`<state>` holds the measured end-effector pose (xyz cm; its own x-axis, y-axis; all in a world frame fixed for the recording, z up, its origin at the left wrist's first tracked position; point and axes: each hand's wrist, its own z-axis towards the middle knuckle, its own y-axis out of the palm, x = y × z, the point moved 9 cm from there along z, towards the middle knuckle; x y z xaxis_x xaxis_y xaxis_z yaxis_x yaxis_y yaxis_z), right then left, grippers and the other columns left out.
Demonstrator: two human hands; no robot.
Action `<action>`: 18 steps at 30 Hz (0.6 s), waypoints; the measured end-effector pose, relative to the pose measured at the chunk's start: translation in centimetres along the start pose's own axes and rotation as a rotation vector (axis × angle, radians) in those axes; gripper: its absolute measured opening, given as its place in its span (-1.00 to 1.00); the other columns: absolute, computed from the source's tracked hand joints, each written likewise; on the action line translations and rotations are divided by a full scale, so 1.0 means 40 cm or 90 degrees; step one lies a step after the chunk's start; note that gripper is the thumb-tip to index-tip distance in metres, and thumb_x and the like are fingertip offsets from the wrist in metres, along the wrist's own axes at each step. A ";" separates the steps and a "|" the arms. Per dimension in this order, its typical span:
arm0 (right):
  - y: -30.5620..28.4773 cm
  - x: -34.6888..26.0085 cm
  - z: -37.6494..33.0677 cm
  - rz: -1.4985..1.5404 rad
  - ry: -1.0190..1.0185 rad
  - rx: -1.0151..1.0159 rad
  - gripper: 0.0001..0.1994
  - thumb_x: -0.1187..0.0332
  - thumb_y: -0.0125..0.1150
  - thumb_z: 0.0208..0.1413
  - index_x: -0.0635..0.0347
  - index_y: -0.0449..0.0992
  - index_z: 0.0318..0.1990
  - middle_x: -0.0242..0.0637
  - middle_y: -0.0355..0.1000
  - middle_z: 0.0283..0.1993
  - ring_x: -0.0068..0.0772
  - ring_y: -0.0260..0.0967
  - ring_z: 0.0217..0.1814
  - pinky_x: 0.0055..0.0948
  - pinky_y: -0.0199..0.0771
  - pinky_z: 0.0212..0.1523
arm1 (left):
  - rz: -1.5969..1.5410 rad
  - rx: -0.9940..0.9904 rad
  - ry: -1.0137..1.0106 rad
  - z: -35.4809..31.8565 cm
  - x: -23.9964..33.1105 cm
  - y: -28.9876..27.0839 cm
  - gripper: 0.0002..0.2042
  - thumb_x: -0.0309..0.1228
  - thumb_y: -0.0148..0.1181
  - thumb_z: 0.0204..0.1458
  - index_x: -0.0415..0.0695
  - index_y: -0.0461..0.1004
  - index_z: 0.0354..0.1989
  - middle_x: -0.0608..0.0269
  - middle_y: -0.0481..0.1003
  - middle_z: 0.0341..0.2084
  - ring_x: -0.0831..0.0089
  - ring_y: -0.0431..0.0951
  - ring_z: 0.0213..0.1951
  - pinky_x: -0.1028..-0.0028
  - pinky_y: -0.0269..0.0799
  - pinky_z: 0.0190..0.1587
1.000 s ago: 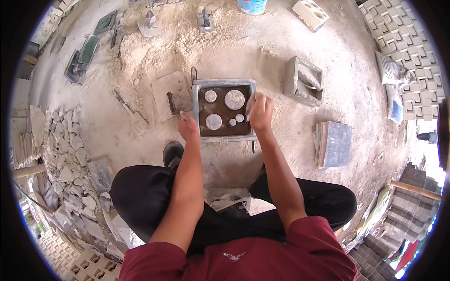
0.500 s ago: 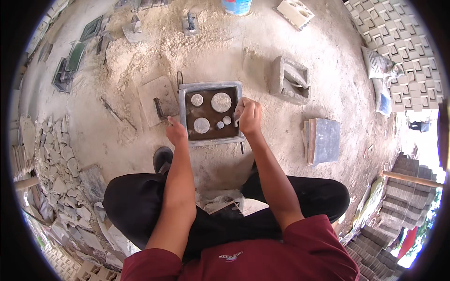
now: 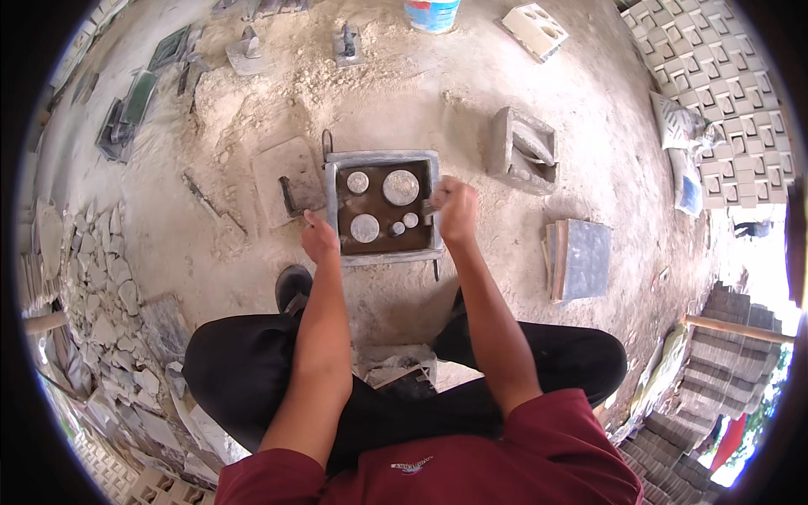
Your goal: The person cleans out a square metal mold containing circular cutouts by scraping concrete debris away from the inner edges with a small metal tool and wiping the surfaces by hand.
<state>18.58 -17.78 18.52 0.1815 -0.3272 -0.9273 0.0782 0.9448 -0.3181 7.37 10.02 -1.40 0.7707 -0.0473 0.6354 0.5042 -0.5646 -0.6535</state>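
A square grey mould frame (image 3: 383,257) lies flat on the ground before me. Inside it sits a damp brown layer with several round, pale discs and plugs, the largest disc (image 3: 401,188) at the far right. My left hand (image 3: 320,239) rests against the frame's left outer side, thumb showing and the other fingers mostly hidden. Over the right wall, my right hand (image 3: 457,212) is closed and slightly blurred. A small greyish piece at its fingertips, by the wall, is too unclear to name.
Left of the mould lies a flat board with a dark handle (image 3: 289,195). Loose sand (image 3: 244,105) spreads beyond it. To the right are a concrete box (image 3: 502,151) and stacked grey plates (image 3: 587,258). A bucket (image 3: 432,14) and a pale block with holes (image 3: 535,30) stand farther off.
My right hand has shifted slightly right, away from the mould's inside. The left hand stays at the left side. The whole view has shifted a little.
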 end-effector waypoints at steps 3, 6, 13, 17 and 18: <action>0.015 0.004 0.085 0.235 0.080 -0.044 -0.66 0.40 -0.31 0.05 0.22 0.05 -0.77 -0.40 0.00 -0.77 -0.59 -0.10 -0.72 -0.47 -0.10 -0.69 | 0.025 -0.024 -0.025 -0.011 -0.001 -0.005 -0.26 0.14 -0.40 0.11 -0.40 0.51 -0.31 -0.31 0.47 -0.29 -0.17 0.44 -0.15 0.06 0.31 -0.07; -0.006 0.008 0.103 0.302 0.085 0.009 -0.66 0.39 -0.32 0.07 0.26 0.03 -0.75 -0.35 -0.05 -0.78 -0.58 -0.11 -0.72 -0.43 -0.15 -0.70 | 0.035 -0.015 -0.036 -0.015 0.006 -0.010 -0.25 0.14 -0.40 0.11 -0.40 0.51 -0.32 -0.30 0.47 -0.30 -0.17 0.44 -0.15 0.06 0.30 -0.06; 0.010 -0.026 0.162 0.326 0.074 0.007 -0.70 0.41 -0.34 0.01 0.23 0.03 -0.75 -0.42 -0.04 -0.79 -0.61 -0.10 -0.69 -0.46 -0.13 -0.69 | 0.026 0.008 -0.019 0.010 -0.023 -0.003 -0.24 0.15 -0.40 0.11 -0.44 0.50 -0.35 -0.32 0.47 -0.32 -0.17 0.45 -0.16 0.05 0.30 -0.07; 0.026 0.004 0.165 0.163 -0.067 -0.035 -0.68 0.39 -0.33 0.03 0.17 0.04 -0.76 -0.50 -0.08 -0.76 -0.64 -0.12 -0.69 -0.50 -0.18 -0.69 | -0.003 -0.015 0.002 -0.018 0.018 0.019 -0.22 0.16 -0.38 0.11 -0.47 0.49 -0.35 -0.35 0.45 -0.29 -0.20 0.42 -0.13 0.07 0.28 -0.03; 0.006 -0.007 0.176 0.091 -0.131 0.000 -0.67 0.39 -0.33 0.04 0.17 0.05 -0.76 -0.52 -0.09 -0.75 -0.64 -0.12 -0.69 -0.50 -0.17 -0.68 | -0.024 -0.011 -0.015 -0.034 0.025 0.024 -0.21 0.16 -0.36 0.10 -0.51 0.47 -0.36 -0.39 0.44 -0.29 -0.22 0.40 -0.11 0.08 0.25 -0.01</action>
<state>25.44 -17.58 20.09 0.3864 -0.1869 -0.9032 0.0382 0.9817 -0.1867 8.11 8.32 -0.85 0.7601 -0.0069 0.6498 0.5265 -0.5796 -0.6220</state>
